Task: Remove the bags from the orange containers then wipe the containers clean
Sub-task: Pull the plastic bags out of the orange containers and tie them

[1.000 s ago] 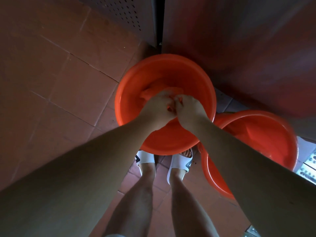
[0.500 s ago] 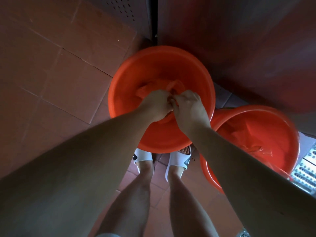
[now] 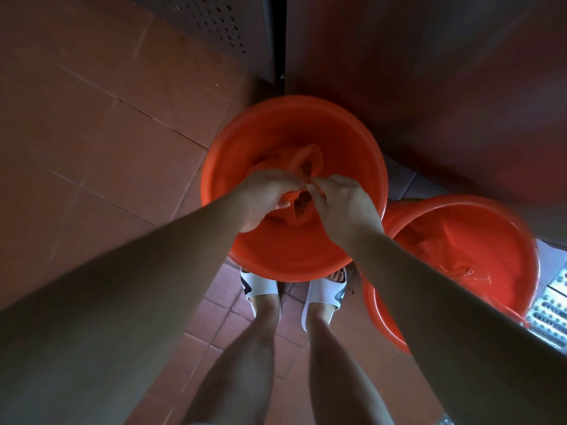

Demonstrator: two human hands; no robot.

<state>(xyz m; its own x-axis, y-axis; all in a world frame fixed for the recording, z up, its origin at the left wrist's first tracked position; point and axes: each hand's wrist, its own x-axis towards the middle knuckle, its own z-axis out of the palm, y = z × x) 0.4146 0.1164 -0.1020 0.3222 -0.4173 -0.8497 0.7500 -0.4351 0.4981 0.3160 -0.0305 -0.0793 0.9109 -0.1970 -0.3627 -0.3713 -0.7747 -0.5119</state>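
Over the round orange plastic basin (image 3: pixel 294 262), the left hand (image 3: pixel 264 200) and right hand (image 3: pixel 343 207) pinch their fingers (image 3: pixel 283 204) onto the thin orange plastic bag (image 3: pixel 302 167), which might tear if yanked.

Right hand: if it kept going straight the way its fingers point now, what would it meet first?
The right hand points toward the left hand, with the orange bag bunched between them. It already grips the bag, so probably the left hand's fingers next; depth is unclear.
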